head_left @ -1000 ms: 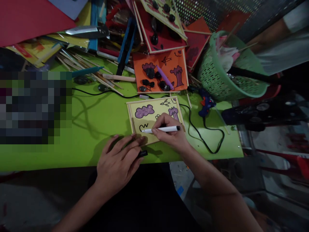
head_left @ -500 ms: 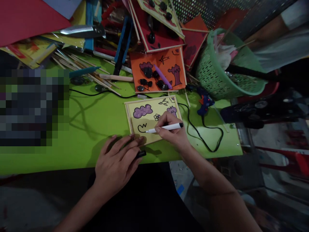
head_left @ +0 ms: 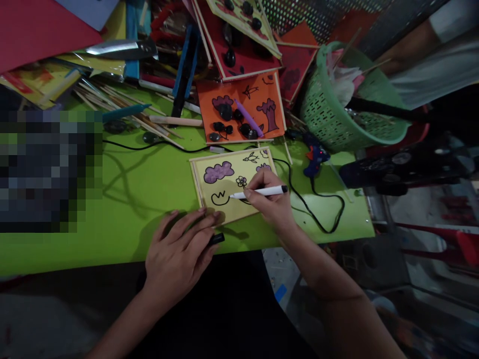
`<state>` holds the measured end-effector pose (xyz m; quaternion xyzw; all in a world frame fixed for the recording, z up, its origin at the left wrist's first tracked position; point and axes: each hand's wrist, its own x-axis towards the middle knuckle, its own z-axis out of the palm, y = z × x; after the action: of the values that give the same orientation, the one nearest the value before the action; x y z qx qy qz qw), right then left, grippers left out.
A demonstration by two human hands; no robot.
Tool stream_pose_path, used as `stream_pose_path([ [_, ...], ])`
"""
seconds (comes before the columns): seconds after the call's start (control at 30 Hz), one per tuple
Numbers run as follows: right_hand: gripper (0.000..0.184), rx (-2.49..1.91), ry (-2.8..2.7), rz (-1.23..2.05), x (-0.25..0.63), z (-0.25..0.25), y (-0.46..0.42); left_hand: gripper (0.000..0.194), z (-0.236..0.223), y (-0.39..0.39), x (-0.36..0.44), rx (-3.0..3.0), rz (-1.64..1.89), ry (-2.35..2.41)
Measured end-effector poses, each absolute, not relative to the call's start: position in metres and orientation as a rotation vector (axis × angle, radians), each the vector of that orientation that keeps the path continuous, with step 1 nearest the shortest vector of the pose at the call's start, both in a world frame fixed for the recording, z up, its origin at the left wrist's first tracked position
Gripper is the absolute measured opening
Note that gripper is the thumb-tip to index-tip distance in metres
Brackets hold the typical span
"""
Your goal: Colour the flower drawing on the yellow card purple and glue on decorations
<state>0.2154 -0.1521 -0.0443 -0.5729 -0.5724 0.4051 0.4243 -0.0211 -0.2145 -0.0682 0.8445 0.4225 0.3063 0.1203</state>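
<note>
My right hand point(head_left: 270, 199) grips a white marker point(head_left: 262, 192) with a black end, its tip at the yellow picture card point(head_left: 224, 217). The card has thin wooden strips along its edges. Drawn on it are a purple cloud, a flower, a bird and a curved black outline with a zigzag top, close to the marker tip. Part of the card lies hidden under my right hand. My left hand point(head_left: 183, 244) rests at the card's lower left corner, fingertips touching it. Between its thumb and forefinger is a black marker cap point(head_left: 216, 239).
Behind the card lies an orange picture point(head_left: 275, 127) with black stones and a purple pen point(head_left: 249, 118). A blue glue gun point(head_left: 314, 157) and its cord are at right, near a green basket point(head_left: 348, 134). Wooden sticks, a knife point(head_left: 118, 50) and papers crowd the back left. Another person's arm point(head_left: 407, 47) shows.
The curved outline under the marker now reaches further right and up, and the marker tip has moved slightly up and right. My left hand stays at the card's corner with the cap.
</note>
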Motion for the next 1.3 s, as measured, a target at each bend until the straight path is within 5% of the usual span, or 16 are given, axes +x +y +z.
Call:
stream_pose_path([
  [1.3,0.015,-1.204,-1.247,1.203,0.225,-0.048,-0.157,0.010,-0.069,-0.216,-0.025,2.463,0.919,1.173],
])
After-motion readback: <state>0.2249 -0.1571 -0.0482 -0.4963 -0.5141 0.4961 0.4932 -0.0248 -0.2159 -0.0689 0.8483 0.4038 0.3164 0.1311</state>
